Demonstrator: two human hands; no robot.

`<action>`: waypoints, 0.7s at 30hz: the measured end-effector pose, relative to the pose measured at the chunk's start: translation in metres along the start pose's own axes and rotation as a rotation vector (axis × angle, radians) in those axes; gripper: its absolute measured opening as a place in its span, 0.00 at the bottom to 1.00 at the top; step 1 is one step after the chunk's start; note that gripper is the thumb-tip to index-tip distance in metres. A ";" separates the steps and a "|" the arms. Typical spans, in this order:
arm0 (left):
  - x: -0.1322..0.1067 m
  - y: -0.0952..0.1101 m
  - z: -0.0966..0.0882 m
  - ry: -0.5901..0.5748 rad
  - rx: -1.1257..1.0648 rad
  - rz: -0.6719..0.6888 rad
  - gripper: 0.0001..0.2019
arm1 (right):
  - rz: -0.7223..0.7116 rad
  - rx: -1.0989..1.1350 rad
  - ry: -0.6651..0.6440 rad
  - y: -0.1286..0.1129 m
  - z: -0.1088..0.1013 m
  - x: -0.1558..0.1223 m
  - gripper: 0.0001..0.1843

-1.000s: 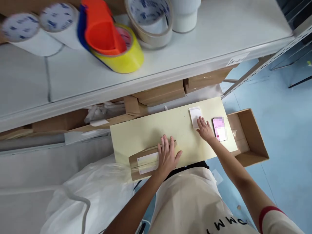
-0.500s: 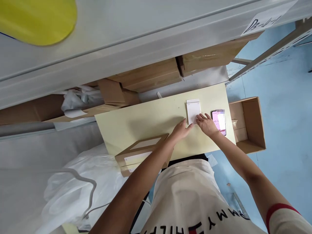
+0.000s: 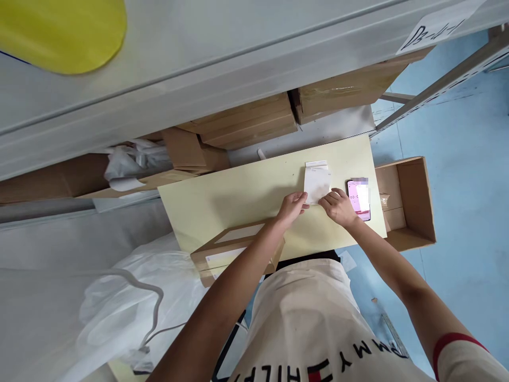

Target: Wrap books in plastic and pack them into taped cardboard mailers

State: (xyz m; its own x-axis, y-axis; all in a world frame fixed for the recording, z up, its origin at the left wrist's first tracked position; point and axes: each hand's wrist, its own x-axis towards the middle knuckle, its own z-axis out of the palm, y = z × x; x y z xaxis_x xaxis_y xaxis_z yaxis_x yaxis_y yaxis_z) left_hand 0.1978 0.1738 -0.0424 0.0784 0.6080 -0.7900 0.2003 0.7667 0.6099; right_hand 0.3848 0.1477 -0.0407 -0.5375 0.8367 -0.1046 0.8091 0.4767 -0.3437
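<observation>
The top slip (image 3: 317,185), square on its stack (image 3: 315,164) a moment earlier, sat askew on the table (image 3: 254,183), seemingly partly freed: the left hand (image 3: 292,208) now pinched its left edge, while the right hand (image 3: 339,208) curled at its lower right corner, its grip unclear. The shelf label (image 3: 437,27) apparently read "D3-4-1", the shirt (image 3: 306,313) "MMY" and "HIL"; the phone (image 3: 359,199) showed "00:" before blur.

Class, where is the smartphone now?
In the head view, the smartphone lies on the yellow table near its right end, between the right hand and the open cardboard box.
</observation>
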 end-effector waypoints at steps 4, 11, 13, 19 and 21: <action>-0.003 0.008 0.000 0.165 0.209 0.200 0.21 | -0.002 0.026 0.065 -0.010 0.002 -0.010 0.20; 0.003 0.030 0.004 0.155 0.569 0.487 0.09 | -0.027 0.160 0.063 -0.017 0.016 -0.024 0.19; 0.008 0.033 0.004 0.107 0.434 0.400 0.05 | 0.043 0.202 0.082 -0.017 0.019 -0.024 0.17; 0.001 0.034 -0.012 -0.027 -0.163 0.338 0.12 | 0.369 0.347 0.240 -0.012 0.011 -0.009 0.35; -0.003 0.032 -0.018 -0.046 -0.256 0.308 0.15 | 0.287 0.416 0.192 -0.009 0.005 -0.001 0.29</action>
State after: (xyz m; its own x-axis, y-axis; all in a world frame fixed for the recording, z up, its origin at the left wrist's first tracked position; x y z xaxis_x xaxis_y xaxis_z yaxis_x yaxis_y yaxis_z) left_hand 0.1868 0.2001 -0.0192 0.1414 0.8120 -0.5663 -0.0887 0.5802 0.8097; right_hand 0.3768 0.1409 -0.0417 -0.2240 0.9705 -0.0892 0.7332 0.1075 -0.6714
